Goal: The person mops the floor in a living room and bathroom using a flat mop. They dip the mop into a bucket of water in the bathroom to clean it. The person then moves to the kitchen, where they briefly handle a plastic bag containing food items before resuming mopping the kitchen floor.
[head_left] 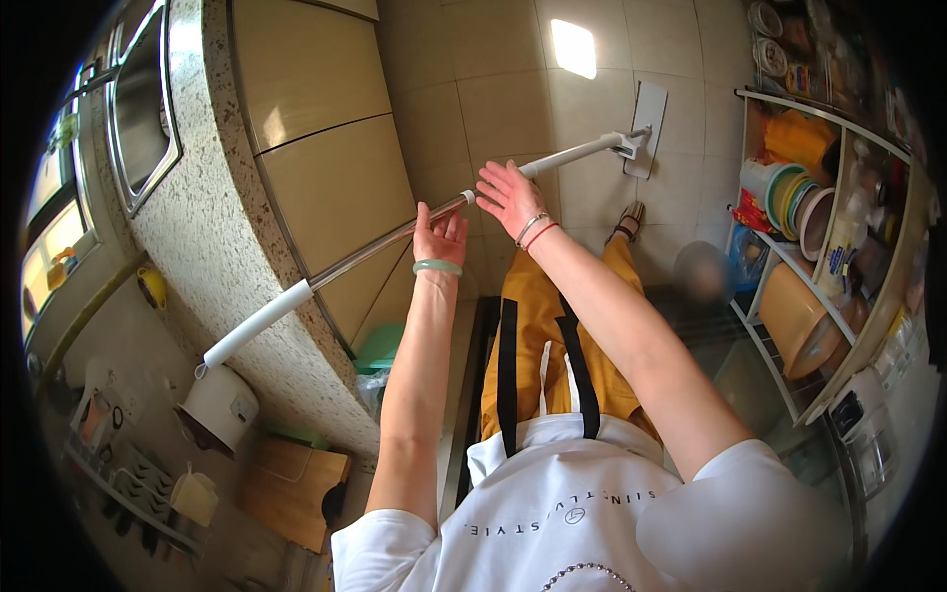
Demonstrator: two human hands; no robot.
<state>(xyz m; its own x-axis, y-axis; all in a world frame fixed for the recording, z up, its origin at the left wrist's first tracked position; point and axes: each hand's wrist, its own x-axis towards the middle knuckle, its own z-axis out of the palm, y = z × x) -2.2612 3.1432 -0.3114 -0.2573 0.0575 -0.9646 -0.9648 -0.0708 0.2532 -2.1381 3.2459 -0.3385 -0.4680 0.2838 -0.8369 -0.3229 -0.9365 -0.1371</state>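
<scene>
A flat mop (582,150) slants across the view, its long white head (646,128) on the floor at the upper right. The silver pole (370,252) runs down to the left past the counter's edge and ends in a white grip (258,324) with a hanging loop. My left hand (441,237), a green bangle at its wrist, is palm up at the pole with thumb apart and fingers loosely bent, not wrapped round it. My right hand (511,200) lies palm up with fingers spread, hiding part of the pole behind it.
A speckled stone counter (212,197) with a sink (143,109) borders the left, above beige cabinet doors (326,178). A white cooker (219,407) and a wooden cutting board (291,483) sit lower left. A crowded shelf rack (838,113) with stacked bowls stands at right.
</scene>
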